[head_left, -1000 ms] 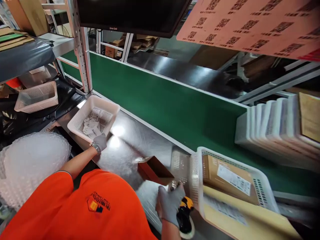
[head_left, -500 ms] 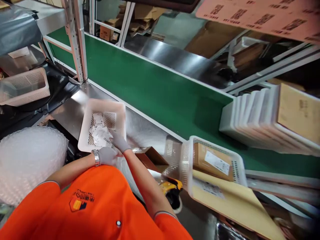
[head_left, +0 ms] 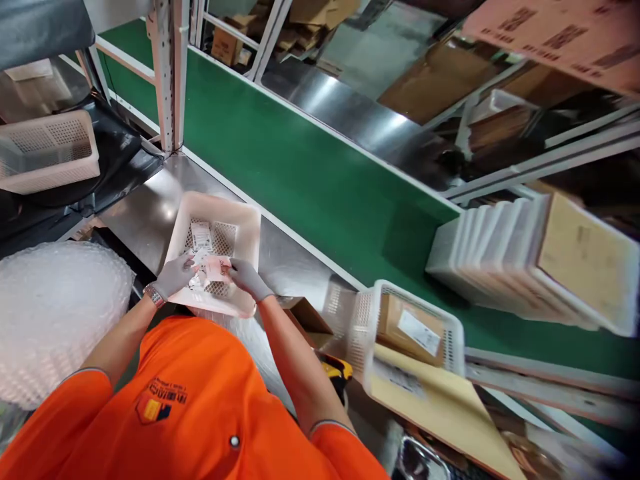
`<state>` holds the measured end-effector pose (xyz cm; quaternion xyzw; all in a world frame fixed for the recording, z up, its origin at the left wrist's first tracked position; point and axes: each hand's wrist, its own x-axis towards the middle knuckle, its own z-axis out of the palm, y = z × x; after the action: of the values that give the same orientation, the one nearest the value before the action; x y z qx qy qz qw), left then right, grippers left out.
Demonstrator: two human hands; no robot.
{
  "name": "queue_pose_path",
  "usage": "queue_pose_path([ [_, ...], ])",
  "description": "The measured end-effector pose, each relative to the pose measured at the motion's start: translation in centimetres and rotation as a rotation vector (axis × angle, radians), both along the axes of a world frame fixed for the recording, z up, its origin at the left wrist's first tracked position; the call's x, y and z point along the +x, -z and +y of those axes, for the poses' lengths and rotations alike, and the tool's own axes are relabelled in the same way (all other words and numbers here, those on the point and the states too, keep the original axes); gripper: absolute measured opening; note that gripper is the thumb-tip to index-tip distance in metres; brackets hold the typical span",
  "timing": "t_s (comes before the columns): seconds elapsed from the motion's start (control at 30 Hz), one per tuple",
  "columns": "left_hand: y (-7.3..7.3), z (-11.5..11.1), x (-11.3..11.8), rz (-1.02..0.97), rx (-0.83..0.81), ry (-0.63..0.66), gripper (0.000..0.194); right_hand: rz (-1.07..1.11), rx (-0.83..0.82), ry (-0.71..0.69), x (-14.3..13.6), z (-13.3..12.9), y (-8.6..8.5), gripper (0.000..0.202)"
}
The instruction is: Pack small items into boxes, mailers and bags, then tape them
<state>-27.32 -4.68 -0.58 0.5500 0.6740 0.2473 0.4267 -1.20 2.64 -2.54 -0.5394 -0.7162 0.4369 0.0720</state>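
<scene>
A white perforated basket (head_left: pixel 253 230) stands on the metal bench in front of me. Over it, my gloved right hand (head_left: pixel 250 280) pinches the edge of a flat pinkish-white printed packet (head_left: pixel 219 269). Opposite, my gloved left hand (head_left: pixel 175 275) has its fingertips closed at a small white paper slip (head_left: pixel 201 256) beside the packet. Whether the two pieces are joined I cannot tell. Inside the basket lies a white printed label (head_left: pixel 201 236), with more white pieces partly hidden under the packet.
A green conveyor belt (head_left: pixel 310 180) runs behind the bench. Bubble wrap (head_left: pixel 60 313) is at the left. To the right, a basket (head_left: pixel 457 333) holds a cardboard parcel (head_left: pixel 400 330), near an open carton (head_left: pixel 306 320). Stacked baskets (head_left: pixel 495 257) lie on the belt.
My hands have moved apart, left hand leftward and right hand rightward. The crumpled white bundle now shows as a flat pinkish packet and a slip. The view has shifted slightly.
</scene>
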Motion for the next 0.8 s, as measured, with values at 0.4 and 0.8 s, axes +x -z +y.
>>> queue_pose_path([
  [0.4,0.2,3.2,2.9,-0.406,0.162,-0.046,0.048,0.677,-0.368,0.305,0.8,-1.1,-1.3,0.063],
  [0.8,0.5,3.3,2.5,-0.921,-0.076,-0.299,0.057,1.084,-0.448,0.534,-0.8,-2.3,-1.2,0.046],
])
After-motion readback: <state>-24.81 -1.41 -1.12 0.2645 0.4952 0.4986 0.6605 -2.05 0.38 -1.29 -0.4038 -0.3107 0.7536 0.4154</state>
